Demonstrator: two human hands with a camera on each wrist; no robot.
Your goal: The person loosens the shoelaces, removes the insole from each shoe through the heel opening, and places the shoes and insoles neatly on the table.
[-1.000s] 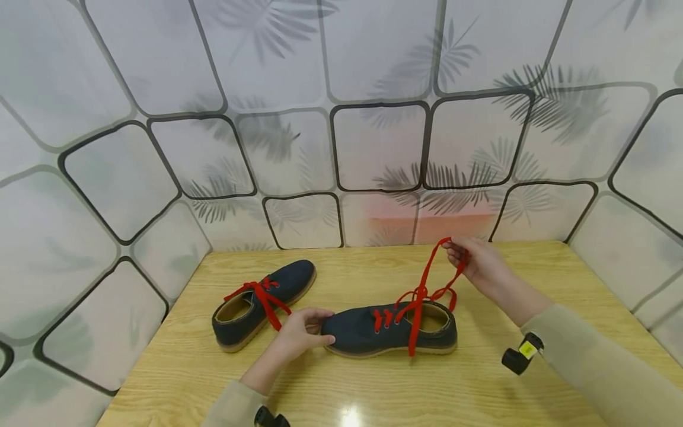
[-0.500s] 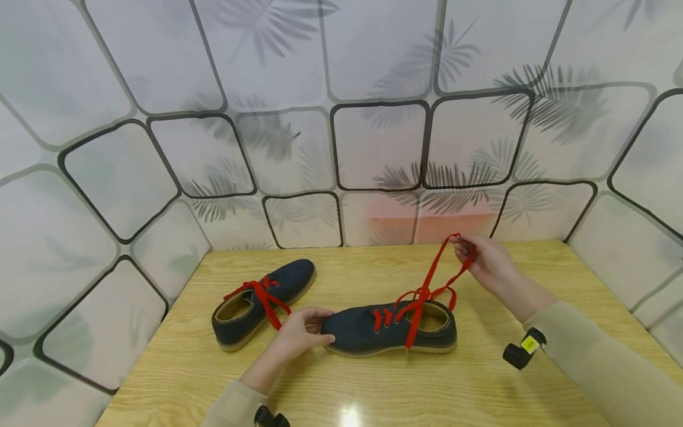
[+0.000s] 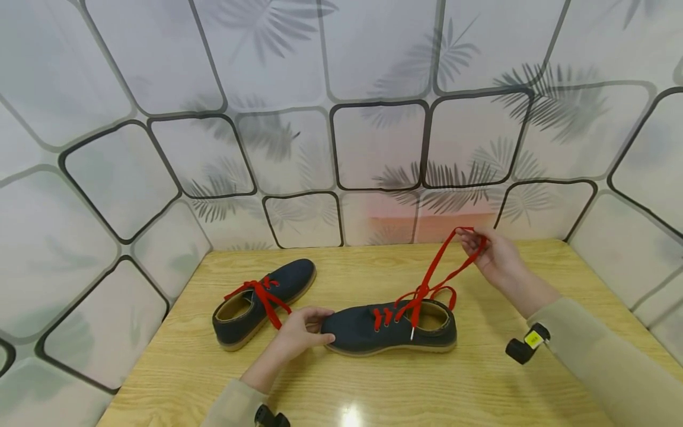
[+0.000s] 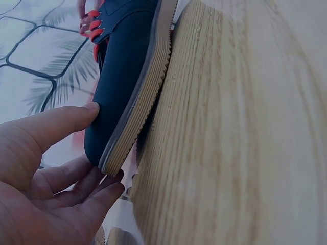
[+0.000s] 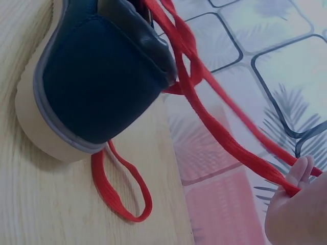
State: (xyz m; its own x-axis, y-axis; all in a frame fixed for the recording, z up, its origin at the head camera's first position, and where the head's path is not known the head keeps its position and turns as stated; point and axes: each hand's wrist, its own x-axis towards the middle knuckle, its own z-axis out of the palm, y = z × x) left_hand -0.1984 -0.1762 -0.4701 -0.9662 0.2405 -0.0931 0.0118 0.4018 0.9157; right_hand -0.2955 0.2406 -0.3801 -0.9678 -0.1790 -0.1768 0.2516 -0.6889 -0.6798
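A navy lace-up shoe (image 3: 352, 332) with a tan sole stands on the table, its toe to the left. My left hand (image 3: 293, 338) holds its toe; in the left wrist view the thumb (image 4: 82, 118) lies on the upper and the fingers reach the sole's edge. My right hand (image 3: 498, 258), raised beyond the heel, pinches the red shoelace (image 3: 439, 255), which runs up from a bow knot in two taut strands. One lace end with a pale tip hangs over the shoe's near side. In the right wrist view, a lace loop (image 5: 140, 214) hangs past the heel.
A second navy shoe (image 3: 290, 281) with red laces sits at the left, behind my left hand. The wooden table (image 3: 427, 391) ends at a patterned backdrop (image 3: 379, 148) at the back and sides. Each wrist wears a small black camera.
My right hand has moved up and to the right, drawing the shoelace with it. The hanging lace end has shortened, and its pale tip now shows. The left hand and both shoes stay put.
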